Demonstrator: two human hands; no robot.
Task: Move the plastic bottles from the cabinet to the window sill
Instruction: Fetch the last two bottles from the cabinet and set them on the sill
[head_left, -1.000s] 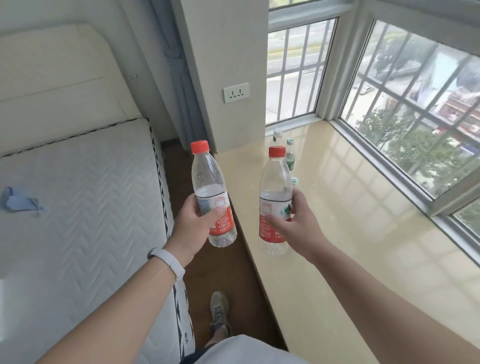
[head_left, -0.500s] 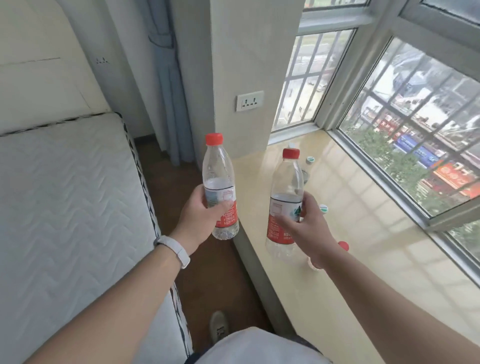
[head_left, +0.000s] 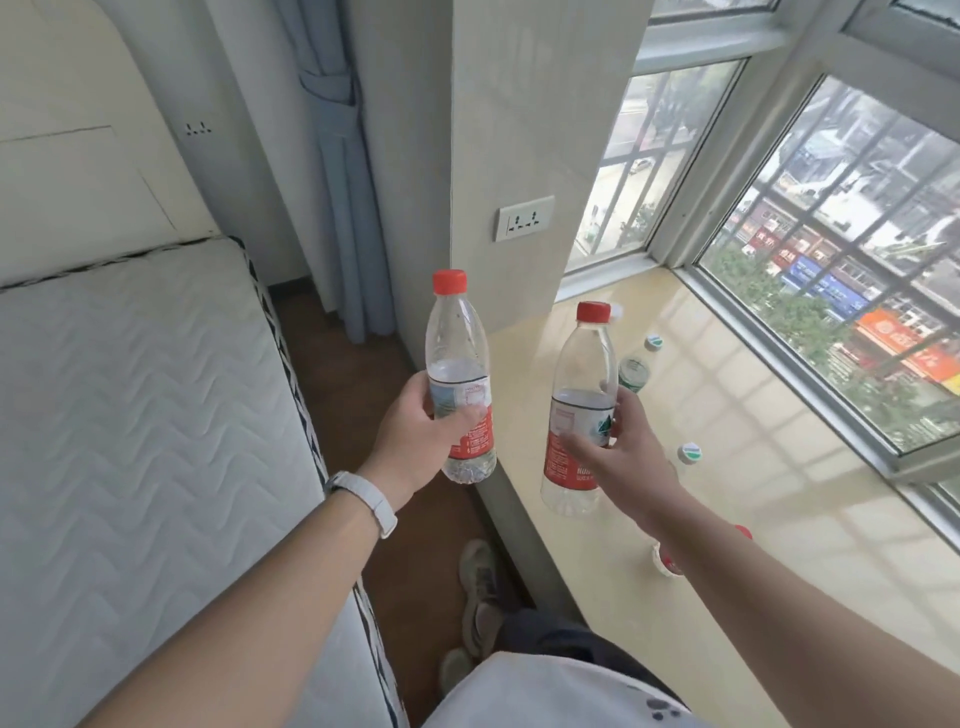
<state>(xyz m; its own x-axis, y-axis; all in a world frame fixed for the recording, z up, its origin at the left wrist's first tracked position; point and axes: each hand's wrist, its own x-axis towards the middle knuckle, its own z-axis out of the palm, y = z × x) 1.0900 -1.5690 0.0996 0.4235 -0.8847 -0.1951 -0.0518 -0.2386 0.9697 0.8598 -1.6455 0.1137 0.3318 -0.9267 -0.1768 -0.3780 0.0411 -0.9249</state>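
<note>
Plastic bottles (head_left: 634, 371): few on window sill (head_left: 779, 493) past right hand (head_left: 628, 457). Right hand grips red-cap bottle (head_left: 584, 374), left hand (head_left: 415, 441) second red-cap bottle (head_left: 457, 358); neither down yet.

Quilted white mattress (head_left: 145, 415) left, brown floor (head_left: 332, 358), blue curtain (head_left: 343, 208), daylit barred windows (head_left: 857, 234) right.

The clear left plastic bottle (head_left: 457, 338) and clear right plastic bottle (head_left: 584, 364) have red caps, red-white labels; the white mattress (head_left: 145, 415) shows zigzag quilting.
</note>
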